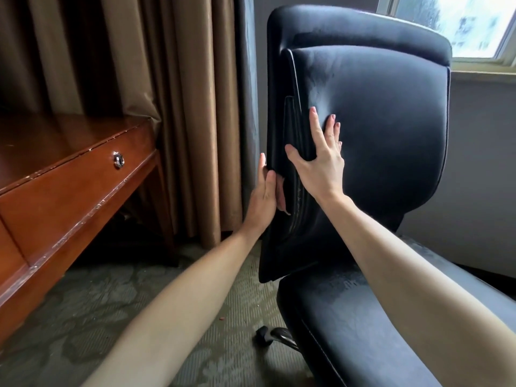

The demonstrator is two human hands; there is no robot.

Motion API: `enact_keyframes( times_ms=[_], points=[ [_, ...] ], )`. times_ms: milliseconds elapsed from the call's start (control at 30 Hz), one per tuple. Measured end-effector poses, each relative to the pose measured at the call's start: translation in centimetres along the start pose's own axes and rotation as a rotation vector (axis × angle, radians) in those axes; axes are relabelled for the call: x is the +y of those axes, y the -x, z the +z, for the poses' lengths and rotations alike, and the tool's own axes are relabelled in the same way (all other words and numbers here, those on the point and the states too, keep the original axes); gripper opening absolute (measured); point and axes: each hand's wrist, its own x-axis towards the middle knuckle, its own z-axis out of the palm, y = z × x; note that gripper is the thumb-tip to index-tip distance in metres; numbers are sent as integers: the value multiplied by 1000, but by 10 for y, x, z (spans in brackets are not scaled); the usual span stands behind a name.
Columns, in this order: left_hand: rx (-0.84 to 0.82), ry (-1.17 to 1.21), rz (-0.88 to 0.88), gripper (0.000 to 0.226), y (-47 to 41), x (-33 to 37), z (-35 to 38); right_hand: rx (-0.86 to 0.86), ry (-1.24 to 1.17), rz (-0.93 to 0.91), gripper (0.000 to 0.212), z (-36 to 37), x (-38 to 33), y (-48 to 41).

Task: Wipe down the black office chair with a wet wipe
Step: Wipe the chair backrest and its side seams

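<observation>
The black office chair [377, 129] stands at centre right, its backrest turned partly side-on to me. My left hand [264, 195] holds the backrest's left edge, its fingers curled into the side seam. Spread flat on the front of the backrest, my right hand [321, 160] presses with straight fingers, and its thumb reaches over the edge piping. Dull damp streaks show on the seat [349, 317] and the upper backrest. No wet wipe is visible in either hand.
A wooden desk [64, 185] with a ring-pull drawer stands at the left. Brown curtains [181, 93] hang behind it, and a window [460, 20] is at the top right. One chair caster [265, 335] rests on the patterned carpet below.
</observation>
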Motion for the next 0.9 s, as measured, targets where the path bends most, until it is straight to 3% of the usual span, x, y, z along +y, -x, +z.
enact_keyframes(
  times_ms=[133, 267, 400, 533, 700, 900],
  points=[
    [3, -42, -143, 31, 29, -35, 3, 14, 7, -2, 80, 3, 1, 0],
    [63, -67, -231, 36, 41, -43, 10, 24, 8, -4, 80, 4, 1, 0],
    [120, -54, -219, 38, 30, -36, 13, 23, 7, -1, 80, 2, 1, -1],
    [171, -14, -95, 39, 1, -2, 9, 29, 6, -4, 81, 2, 0, 0],
    [87, 78, -22, 46, -45, 47, -3, 28, 9, -10, 80, -1, 1, 0],
    [42, 89, -7, 40, -25, 20, -5, 31, -17, -4, 80, 1, 1, 2]
  ],
)
